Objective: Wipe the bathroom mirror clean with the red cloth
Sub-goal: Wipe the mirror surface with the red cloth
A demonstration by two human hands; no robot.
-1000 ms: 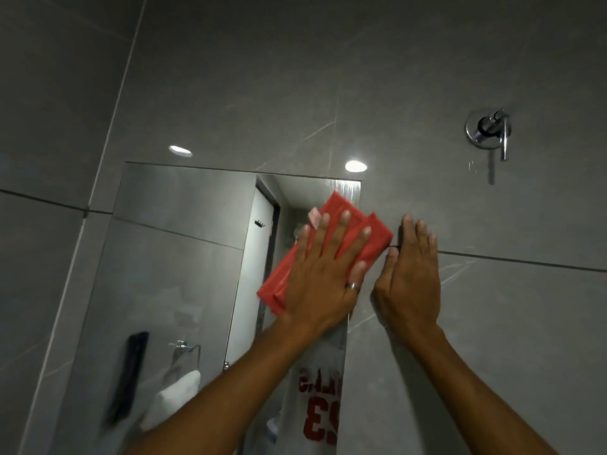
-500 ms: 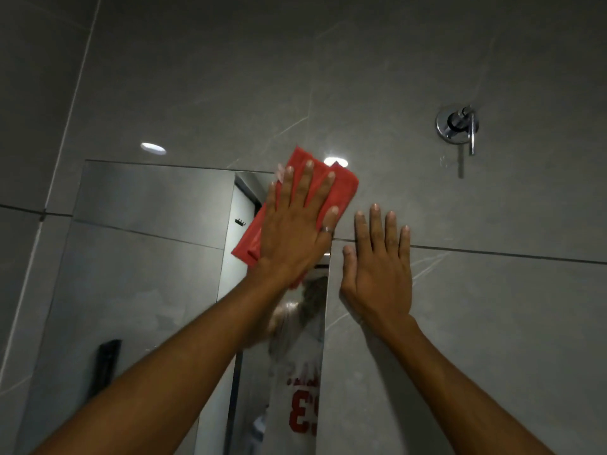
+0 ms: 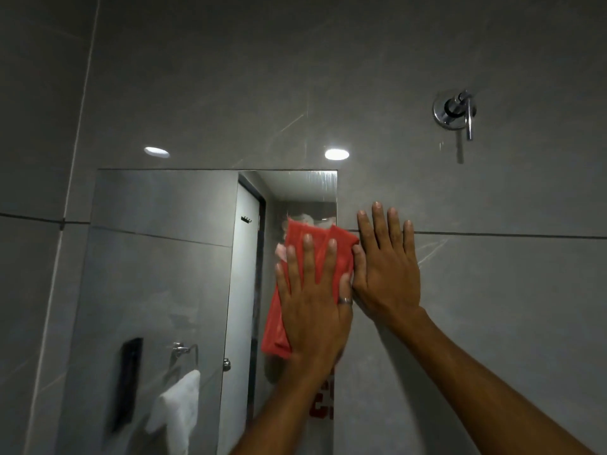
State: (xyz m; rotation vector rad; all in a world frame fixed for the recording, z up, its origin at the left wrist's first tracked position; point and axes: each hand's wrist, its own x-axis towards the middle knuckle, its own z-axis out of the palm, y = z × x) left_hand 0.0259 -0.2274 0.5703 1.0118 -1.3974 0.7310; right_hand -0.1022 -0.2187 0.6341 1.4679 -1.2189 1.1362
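Task progress: the wiping was under way and, by my judgement, not finished; the red cloth [image 3: 308, 257] lay against the right edge of the bathroom mirror [image 3: 157, 277], a little below its top right corner.
Done so far: cannot be told for sure; thin streaks showed near the top right corner of the glass, so this part seemed to need more passes.
Left to do: probably the wide left and lower parts of the glass, which looked hazy, though the light was dim.
Left hand [image 3: 312, 303]: flat and open, fingers spread, palm pressing the folded cloth onto the glass; it pinched nothing, it only pushed. A ring [image 3: 345, 301] was on one finger.
Right hand [image 3: 386, 267]: flat and open on the grey wall tile [image 3: 492, 323] just beside the mirror edge, holding nothing; it seemed to serve as support, its thumb touching the cloth.
Arms: both reached up and forward.
Nearby: a chrome wall valve [image 3: 455, 110] well apart, up to the right.
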